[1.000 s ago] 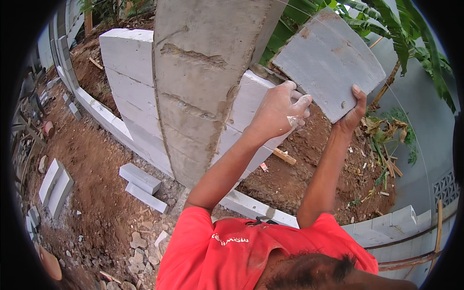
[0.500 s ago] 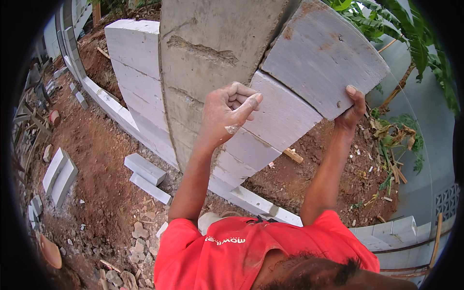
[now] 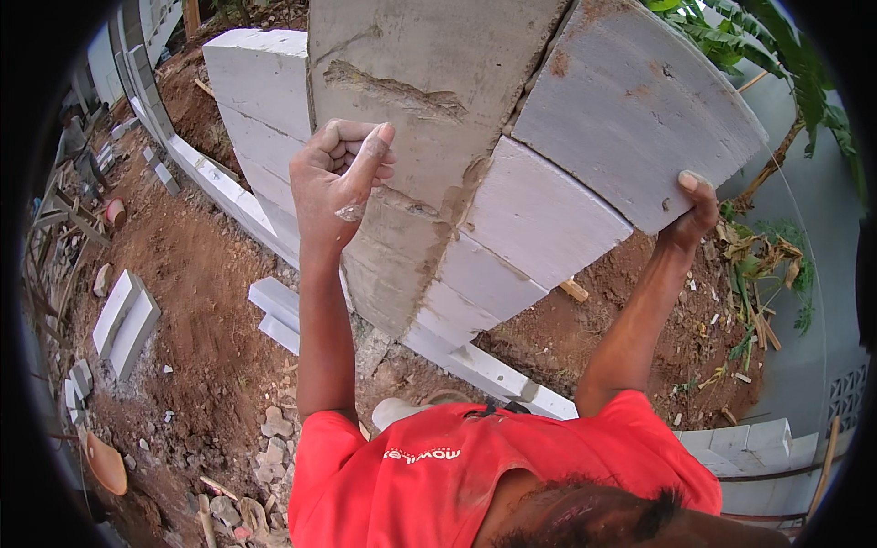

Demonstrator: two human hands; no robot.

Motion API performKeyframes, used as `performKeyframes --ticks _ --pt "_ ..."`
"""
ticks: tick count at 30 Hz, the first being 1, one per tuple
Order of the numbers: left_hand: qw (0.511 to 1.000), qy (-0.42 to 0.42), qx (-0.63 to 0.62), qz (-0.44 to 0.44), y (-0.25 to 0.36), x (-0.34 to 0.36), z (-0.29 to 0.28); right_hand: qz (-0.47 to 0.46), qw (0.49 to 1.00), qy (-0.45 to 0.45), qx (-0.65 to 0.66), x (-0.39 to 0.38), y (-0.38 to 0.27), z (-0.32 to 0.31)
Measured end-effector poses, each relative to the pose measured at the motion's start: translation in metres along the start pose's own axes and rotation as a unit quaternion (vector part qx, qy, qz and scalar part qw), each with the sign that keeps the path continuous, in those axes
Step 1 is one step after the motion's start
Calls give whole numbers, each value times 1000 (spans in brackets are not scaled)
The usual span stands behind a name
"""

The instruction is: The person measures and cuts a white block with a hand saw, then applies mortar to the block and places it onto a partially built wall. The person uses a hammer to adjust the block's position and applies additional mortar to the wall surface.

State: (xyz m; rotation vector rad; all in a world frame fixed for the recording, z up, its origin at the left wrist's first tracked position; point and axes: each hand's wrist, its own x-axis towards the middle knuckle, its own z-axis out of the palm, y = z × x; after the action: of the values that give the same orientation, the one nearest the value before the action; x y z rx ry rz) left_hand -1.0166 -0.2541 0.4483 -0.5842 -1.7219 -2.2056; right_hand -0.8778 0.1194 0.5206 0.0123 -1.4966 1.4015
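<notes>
My right hand [image 3: 690,215] grips the lower right end of a grey-white lightweight concrete block [image 3: 649,105], thumb on its face and fingers out of sight behind. That block rests on top of another white block [image 3: 544,215], its left end against a rough grey concrete column [image 3: 402,146]. In front of the column I hold my left hand [image 3: 343,178] up, curled into a loose fist with nothing visible in it. Pale dust covers its fingers, and a white smear lies near the thumb base.
Left of the column stands another white block wall [image 3: 260,87]. Loose blocks [image 3: 128,320] lie on the reddish soil at left, near an orange-brown pan [image 3: 105,464] and broken stones [image 3: 274,447]. Banana leaves [image 3: 804,82] and a grey wall [image 3: 804,274] stand at right.
My left hand has moved left, away from the block joint to over the column. The gap between the top block and the column looks narrower. My right hand keeps its grip.
</notes>
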Motion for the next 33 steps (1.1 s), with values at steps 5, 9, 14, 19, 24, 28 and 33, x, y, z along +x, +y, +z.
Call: performKeyframes --ticks 5,9,14,19,24,28,33 --pt "999 -13 35 21 -4 1 -2 34 999 -28 12 0 4 -26" --pt "996 5 64 55 1 16 -3 43 999 -14 -21 -4 10 -35" --pt "955 -13 132 267 37 36 28 42 998 -13 -45 -19 0 6" --pt "854 -44 186 484 49 49 63 22 1000 -10 -14 -19 5 5" --pt "733 -64 259 626 121 80 101 5 1000 -20 10 -23 -2 22" --pt "686 -206 351 603 168 102 121 -1 999 -42 11 -21 0 17" --pt "678 -298 396 544 172 122 133 0 996 -88 -21 -20 -1 15"
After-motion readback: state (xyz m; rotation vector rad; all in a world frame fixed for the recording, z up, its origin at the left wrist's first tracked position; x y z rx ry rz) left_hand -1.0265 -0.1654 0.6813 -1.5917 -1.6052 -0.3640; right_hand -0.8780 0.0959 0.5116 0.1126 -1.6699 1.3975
